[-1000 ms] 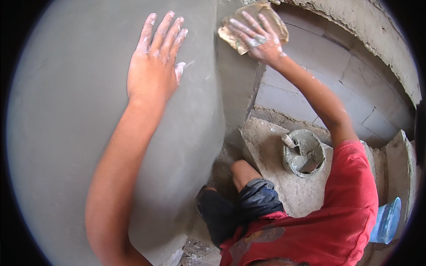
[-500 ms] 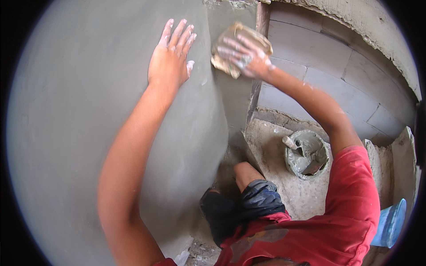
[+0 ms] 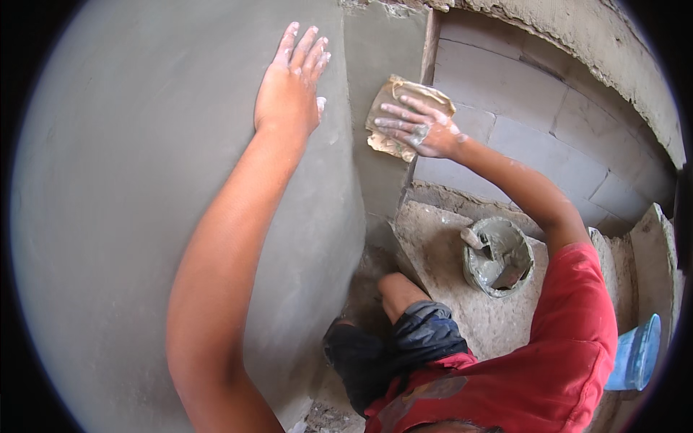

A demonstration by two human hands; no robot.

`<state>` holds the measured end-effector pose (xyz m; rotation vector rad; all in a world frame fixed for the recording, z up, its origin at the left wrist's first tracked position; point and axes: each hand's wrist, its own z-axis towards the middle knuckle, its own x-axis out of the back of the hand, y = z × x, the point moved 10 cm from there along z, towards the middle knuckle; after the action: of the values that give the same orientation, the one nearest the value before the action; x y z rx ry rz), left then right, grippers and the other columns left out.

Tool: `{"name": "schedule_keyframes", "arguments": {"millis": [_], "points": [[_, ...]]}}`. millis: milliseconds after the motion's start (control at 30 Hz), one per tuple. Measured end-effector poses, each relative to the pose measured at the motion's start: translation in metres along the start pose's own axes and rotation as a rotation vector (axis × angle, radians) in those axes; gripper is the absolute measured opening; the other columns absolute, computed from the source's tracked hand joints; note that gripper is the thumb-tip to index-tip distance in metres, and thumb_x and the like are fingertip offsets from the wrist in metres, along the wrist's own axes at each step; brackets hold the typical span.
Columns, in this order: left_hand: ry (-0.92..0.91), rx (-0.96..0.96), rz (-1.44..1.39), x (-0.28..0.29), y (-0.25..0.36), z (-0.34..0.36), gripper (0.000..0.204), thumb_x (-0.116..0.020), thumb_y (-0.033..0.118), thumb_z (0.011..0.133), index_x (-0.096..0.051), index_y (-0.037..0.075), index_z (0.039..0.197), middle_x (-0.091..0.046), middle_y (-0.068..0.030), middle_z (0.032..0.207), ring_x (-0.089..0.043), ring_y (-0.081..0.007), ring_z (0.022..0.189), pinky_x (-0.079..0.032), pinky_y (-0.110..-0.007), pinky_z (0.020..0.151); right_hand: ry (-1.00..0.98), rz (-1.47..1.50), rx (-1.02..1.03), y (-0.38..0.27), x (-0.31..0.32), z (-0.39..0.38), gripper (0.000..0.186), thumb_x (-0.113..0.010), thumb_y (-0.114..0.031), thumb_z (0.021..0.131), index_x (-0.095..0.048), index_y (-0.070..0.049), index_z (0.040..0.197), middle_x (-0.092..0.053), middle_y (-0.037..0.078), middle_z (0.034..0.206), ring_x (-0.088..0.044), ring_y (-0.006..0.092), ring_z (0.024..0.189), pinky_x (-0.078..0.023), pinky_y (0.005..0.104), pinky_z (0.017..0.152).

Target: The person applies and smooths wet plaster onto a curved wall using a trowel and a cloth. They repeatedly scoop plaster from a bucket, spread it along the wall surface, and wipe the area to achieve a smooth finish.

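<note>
In the head view, the right hand [image 3: 431, 136] lies flat on a limp tan pad [image 3: 424, 90], fingers spread across its back and not curled around it. The pad sits against the narrow grey wall strip [image 3: 384, 47], at the right of the main plastered wall [image 3: 137, 187]. The left hand [image 3: 285, 90] is at the plastered wall, fingers straight and slightly apart; contact pressure cannot be told.

Caution: if the plaster is soft, as it appears, left fingertips could dent it. Uneven pressure could make the pad's folded, ragged edge score the strip or chip its right-hand corner. With no curled grip, the pad could slip.

Materials: the plaster is smooth, matt and gently mottled; the pad is creased and sheet-like. Farther right stands a jointed pale block wall [image 3: 520, 105]. Nearer, a round, mortar-coated bucket [image 3: 473, 276] holds grey mix beside a pale handle [image 3: 472, 238]; a translucent blue tub [image 3: 629, 359] lies at the right.
</note>
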<state>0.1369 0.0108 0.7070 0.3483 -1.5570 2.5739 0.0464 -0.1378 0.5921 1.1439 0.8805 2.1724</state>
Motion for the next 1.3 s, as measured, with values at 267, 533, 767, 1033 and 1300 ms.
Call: {"name": "schedule_keyframes", "arguments": {"millis": [267, 533, 767, 1033, 1300], "points": [[0.004, -0.004, -0.004, 0.000, 0.000, 0.001, 0.073, -0.032, 0.062, 0.113, -0.022, 0.026, 0.176, -0.019, 0.0082, 0.183, -0.008, -0.0167, 0.170, -0.002, -0.051, 0.140, 0.167, -0.073, -0.188, 0.030, 0.014, 0.011, 0.049, -0.057, -0.031, 0.107, -0.062, -0.022, 0.155, -0.049, -0.002, 0.170, -0.035, 0.0238, 0.163, -0.024, 0.0519, 0.137], [0.012, -0.003, 0.000, 0.001, 0.002, 0.006, 0.074, -0.035, 0.063, 0.112, -0.025, 0.026, 0.175, -0.020, 0.0087, 0.183, -0.009, -0.0164, 0.169, -0.002, -0.051, 0.140, 0.140, -0.100, -0.413, 0.051, 0.039, 0.007, 0.055, -0.064, -0.027, 0.104, -0.058, -0.025, 0.159, -0.046, -0.005, 0.172, -0.033, 0.0217, 0.164, -0.018, 0.0560, 0.137], [0.002, 0.000, -0.036, 0.006, 0.001, 0.004, 0.073, -0.035, 0.063, 0.112, -0.025, 0.026, 0.175, -0.020, 0.0094, 0.182, -0.008, -0.0159, 0.169, -0.001, -0.050, 0.140, -0.127, 0.122, 0.026, -0.016, -0.005, 0.006, 0.040, -0.051, -0.028, 0.110, -0.068, -0.026, 0.146, -0.048, -0.004, 0.170, -0.030, 0.0209, 0.165, -0.020, 0.0512, 0.139], [0.009, 0.010, -0.065, 0.006, 0.002, 0.010, 0.073, -0.036, 0.063, 0.112, -0.026, 0.027, 0.175, -0.021, 0.0096, 0.182, -0.009, -0.0156, 0.169, -0.001, -0.049, 0.140, 0.235, 0.060, -0.250, 0.016, -0.014, -0.003, 0.049, -0.064, -0.022, 0.100, -0.065, -0.015, 0.149, -0.049, 0.000, 0.170, -0.032, 0.0248, 0.164, -0.022, 0.0552, 0.137], [0.022, 0.005, -0.002, 0.003, 0.001, 0.010, 0.074, -0.036, 0.063, 0.112, -0.025, 0.026, 0.175, -0.021, 0.0089, 0.182, -0.009, -0.0158, 0.169, -0.002, -0.050, 0.140, 0.060, 0.030, -0.126, 0.018, 0.014, 0.012, 0.039, -0.053, -0.029, 0.111, -0.069, -0.020, 0.145, -0.056, -0.002, 0.164, -0.037, 0.0175, 0.162, -0.022, 0.0488, 0.138]]}}
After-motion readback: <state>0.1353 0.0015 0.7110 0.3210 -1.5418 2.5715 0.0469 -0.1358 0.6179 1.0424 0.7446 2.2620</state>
